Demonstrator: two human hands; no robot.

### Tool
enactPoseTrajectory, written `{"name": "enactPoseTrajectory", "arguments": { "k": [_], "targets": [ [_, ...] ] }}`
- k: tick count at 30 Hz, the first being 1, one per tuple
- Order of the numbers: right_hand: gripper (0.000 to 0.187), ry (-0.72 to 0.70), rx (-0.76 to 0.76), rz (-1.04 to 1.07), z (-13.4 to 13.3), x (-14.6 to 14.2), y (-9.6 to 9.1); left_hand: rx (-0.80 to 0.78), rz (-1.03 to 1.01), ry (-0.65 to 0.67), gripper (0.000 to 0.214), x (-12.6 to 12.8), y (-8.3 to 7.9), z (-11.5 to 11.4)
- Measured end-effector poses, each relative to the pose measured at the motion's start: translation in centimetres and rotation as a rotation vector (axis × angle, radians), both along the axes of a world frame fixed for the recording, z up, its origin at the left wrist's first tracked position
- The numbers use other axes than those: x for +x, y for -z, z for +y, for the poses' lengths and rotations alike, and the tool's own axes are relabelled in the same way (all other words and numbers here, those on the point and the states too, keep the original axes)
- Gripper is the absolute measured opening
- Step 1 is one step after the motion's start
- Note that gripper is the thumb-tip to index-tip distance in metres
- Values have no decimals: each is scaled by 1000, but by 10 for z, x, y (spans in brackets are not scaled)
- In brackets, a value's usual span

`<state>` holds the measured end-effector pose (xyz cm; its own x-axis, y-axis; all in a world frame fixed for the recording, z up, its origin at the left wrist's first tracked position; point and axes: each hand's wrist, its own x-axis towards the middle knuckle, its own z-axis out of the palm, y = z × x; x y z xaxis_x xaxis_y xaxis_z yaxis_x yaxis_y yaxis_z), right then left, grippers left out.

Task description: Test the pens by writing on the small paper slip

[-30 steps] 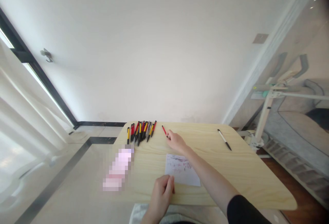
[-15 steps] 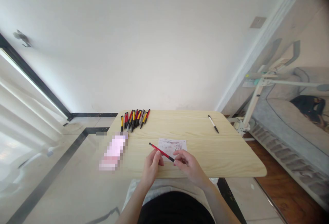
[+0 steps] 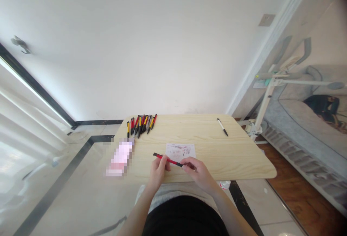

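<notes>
A red pen with black ends lies across both hands above the near part of the table. My left hand is closed round its barrel near the black top end. The fingers of my right hand pinch the black tip end. Under and beyond the pen, a small sheet of paper with dark reddish scribbles rests on the wood, its near edge partly hidden by the hands.
Several red, yellow and black pens lie bunched at the table's back left. A white pen with black ends lies at the right. Near the left edge is a blurred pink item. The wooden table stands against the wall.
The pen is now held flatter, its top end lower. Both hands keep their hold on it. The whole view has shifted slightly.
</notes>
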<state>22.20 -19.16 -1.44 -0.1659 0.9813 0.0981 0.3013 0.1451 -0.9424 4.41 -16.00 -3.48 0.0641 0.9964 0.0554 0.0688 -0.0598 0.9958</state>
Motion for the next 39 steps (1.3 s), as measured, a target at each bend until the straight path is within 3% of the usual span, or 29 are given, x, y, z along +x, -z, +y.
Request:
{"name": "enactPoseTrajectory", "arguments": {
  "k": [9,15,19,28,34,39],
  "targets": [
    [35,-109,-139,-77,0,-3,-5,-31,-1,-4,52,0,-2,1],
    [46,-131,-189,-91,3,-2,-4,-50,-71,120,43,0,-3,1],
    [49,-181,-263,-47,5,-3,-4,-36,-145,99,42,-2,-2,1],
    [46,-56,-286,139,9,-14,9,26,-22,70,51,-5,-3,2],
    [44,-46,-312,184,10,-16,13,-56,13,10,51,-2,0,-1],
    [49,-112,-358,173,12,-16,10,-47,-20,43,53,-2,0,0]
  ]
}}
